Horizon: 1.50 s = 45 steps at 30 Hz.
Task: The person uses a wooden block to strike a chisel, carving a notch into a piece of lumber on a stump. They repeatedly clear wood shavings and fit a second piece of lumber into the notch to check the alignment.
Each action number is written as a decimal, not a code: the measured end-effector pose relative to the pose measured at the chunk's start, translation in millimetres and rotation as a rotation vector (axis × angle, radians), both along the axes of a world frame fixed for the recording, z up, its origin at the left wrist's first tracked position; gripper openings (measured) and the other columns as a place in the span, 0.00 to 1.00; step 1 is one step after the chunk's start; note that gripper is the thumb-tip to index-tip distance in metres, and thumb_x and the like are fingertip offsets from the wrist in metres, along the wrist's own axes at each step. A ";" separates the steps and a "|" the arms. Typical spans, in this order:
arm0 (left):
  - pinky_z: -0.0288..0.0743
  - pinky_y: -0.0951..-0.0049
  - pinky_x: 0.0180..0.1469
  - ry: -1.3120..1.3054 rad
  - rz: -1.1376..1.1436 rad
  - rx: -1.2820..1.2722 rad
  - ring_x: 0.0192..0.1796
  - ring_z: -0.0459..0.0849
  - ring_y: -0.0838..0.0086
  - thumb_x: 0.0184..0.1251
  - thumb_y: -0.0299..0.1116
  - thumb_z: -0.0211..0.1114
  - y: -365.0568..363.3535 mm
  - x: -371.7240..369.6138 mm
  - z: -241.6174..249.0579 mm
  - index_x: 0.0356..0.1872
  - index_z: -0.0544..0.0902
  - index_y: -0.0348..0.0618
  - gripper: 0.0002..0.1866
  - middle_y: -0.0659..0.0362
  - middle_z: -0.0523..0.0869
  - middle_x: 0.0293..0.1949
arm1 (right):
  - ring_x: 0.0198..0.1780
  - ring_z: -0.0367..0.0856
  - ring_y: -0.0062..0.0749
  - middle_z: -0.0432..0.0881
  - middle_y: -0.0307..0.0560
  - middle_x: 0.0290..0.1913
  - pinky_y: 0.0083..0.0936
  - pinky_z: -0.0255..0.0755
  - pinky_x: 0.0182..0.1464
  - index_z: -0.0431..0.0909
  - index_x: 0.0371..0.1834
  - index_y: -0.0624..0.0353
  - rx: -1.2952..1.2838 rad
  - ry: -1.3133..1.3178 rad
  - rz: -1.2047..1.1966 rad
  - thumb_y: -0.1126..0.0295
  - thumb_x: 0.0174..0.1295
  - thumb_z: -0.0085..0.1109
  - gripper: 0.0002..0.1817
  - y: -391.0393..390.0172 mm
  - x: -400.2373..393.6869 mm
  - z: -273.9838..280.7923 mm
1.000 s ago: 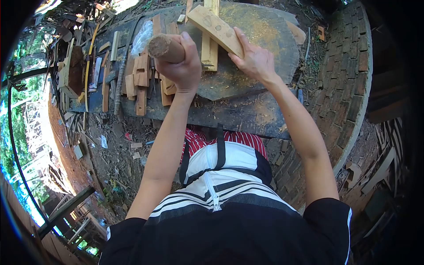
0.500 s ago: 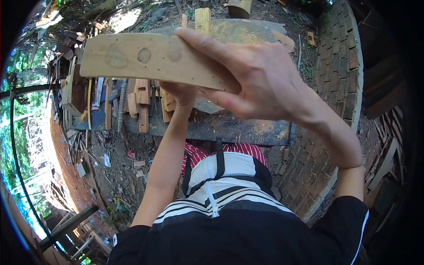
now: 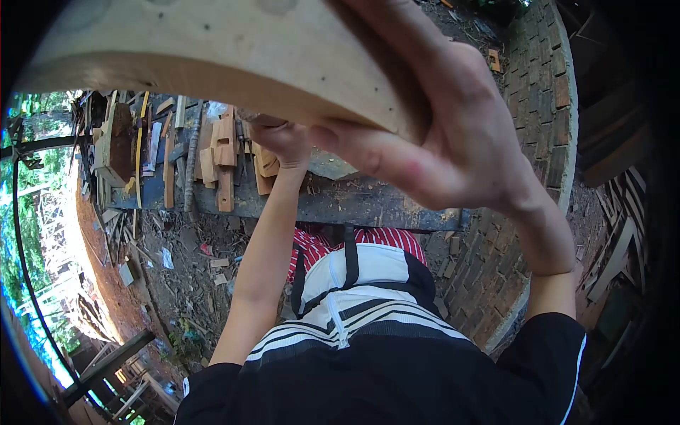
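Close to the camera, a pale curved wooden block (image 3: 212, 53) with small dark dots on its face fills the upper left. My right hand (image 3: 460, 120) is closed round the block's right end, thumb along the lower edge and fingers over the top. My left hand (image 3: 283, 142) is lower and farther from the camera, under the block, which hides part of it. Its visible fingers look curled; what they hold, if anything, is hidden.
Behind the block is a dark worktable (image 3: 333, 211) strewn with sawdust. Several wooden pieces (image 3: 225, 149) and sticks lie on its left side. A low brick wall (image 3: 535, 134) runs along the right. Scraps litter the ground (image 3: 191, 262).
The wooden block has come much closer to the camera and tilted, so its curved underside shows more. My right hand has moved with it, still gripping its end. The left hand has shifted slightly.
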State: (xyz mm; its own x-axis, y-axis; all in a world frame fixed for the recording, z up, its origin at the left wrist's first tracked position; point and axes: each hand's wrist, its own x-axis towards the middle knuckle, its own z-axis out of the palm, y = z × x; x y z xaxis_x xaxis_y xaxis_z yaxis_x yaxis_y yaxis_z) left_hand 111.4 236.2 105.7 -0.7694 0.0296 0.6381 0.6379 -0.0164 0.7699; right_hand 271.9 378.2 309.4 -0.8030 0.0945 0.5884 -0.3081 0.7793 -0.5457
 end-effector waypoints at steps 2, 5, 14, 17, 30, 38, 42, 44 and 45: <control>0.79 0.68 0.42 0.046 0.209 0.017 0.37 0.88 0.69 0.55 0.33 0.75 18.3 2.3 -7.9 0.36 0.81 0.36 0.14 0.55 0.88 0.34 | 0.36 0.89 0.45 0.87 0.60 0.40 0.37 0.83 0.42 0.65 0.78 0.42 0.101 -0.567 0.023 0.56 0.56 0.66 0.42 -4.4 5.4 10.7; 0.79 0.73 0.37 0.413 0.428 -0.110 0.31 0.85 0.74 0.59 0.32 0.74 28.4 7.7 30.2 0.33 0.80 0.37 0.12 0.59 0.85 0.30 | 0.35 0.88 0.46 0.88 0.57 0.35 0.40 0.81 0.40 0.67 0.76 0.48 0.086 -0.348 -0.010 0.52 0.56 0.65 0.42 9.8 1.8 -5.6; 0.73 0.80 0.32 -0.202 -0.232 0.051 0.28 0.78 0.84 0.70 0.25 0.65 12.4 29.6 60.6 0.33 0.75 0.42 0.07 0.64 0.79 0.26 | 0.46 0.89 0.51 0.88 0.62 0.45 0.44 0.81 0.52 0.57 0.82 0.44 -0.120 -0.718 -0.287 0.39 0.62 0.55 0.45 43.8 -44.6 -139.7; 0.74 0.78 0.36 -0.352 -0.214 0.067 0.29 0.77 0.82 0.70 0.25 0.65 -2.4 30.1 69.6 0.36 0.75 0.42 0.06 0.64 0.78 0.28 | 0.41 0.90 0.53 0.88 0.61 0.41 0.47 0.80 0.52 0.54 0.83 0.37 -0.028 -0.730 -0.402 0.35 0.63 0.55 0.46 45.9 -47.7 -192.3; 0.75 0.66 0.30 -0.658 -0.111 0.491 0.27 0.76 0.77 0.66 0.58 0.71 -37.5 -42.1 95.8 0.40 0.69 0.50 0.26 0.67 0.72 0.27 | 0.41 0.88 0.59 0.88 0.59 0.40 0.50 0.81 0.42 0.50 0.82 0.26 0.058 -0.739 -0.434 0.44 0.64 0.60 0.44 41.9 -38.6 -216.3; 0.79 0.65 0.28 -0.477 -0.276 0.161 0.16 0.75 0.73 0.65 0.77 0.53 1.1 -39.8 91.8 0.37 0.72 0.46 0.37 0.63 0.73 0.16 | 0.36 0.89 0.54 0.88 0.59 0.35 0.45 0.83 0.39 0.54 0.81 0.32 0.090 -0.648 -0.448 0.45 0.60 0.64 0.45 40.6 -37.6 -221.6; 0.77 0.67 0.33 -0.474 -0.474 -0.038 0.23 0.75 0.72 0.63 0.81 0.47 13.5 -37.7 96.4 0.33 0.71 0.45 0.41 0.60 0.73 0.22 | 0.35 0.89 0.53 0.88 0.58 0.35 0.45 0.83 0.38 0.56 0.81 0.33 0.073 -0.658 -0.449 0.45 0.60 0.64 0.44 39.4 -37.4 -220.9; 0.75 0.69 0.35 -0.475 -0.579 -0.078 0.29 0.75 0.72 0.61 0.82 0.47 19.4 -38.6 99.0 0.33 0.69 0.43 0.43 0.58 0.74 0.27 | 0.35 0.89 0.53 0.88 0.57 0.35 0.44 0.83 0.38 0.56 0.81 0.33 0.063 -0.655 -0.445 0.45 0.60 0.64 0.44 39.8 -36.9 -221.1; 0.75 0.69 0.35 -0.476 -0.577 -0.079 0.29 0.75 0.72 0.61 0.82 0.47 21.6 -39.9 97.4 0.33 0.69 0.43 0.43 0.58 0.74 0.27 | 0.35 0.89 0.53 0.88 0.57 0.35 0.44 0.83 0.38 0.56 0.81 0.33 0.066 -0.653 -0.442 0.45 0.60 0.64 0.44 39.8 -37.1 -221.1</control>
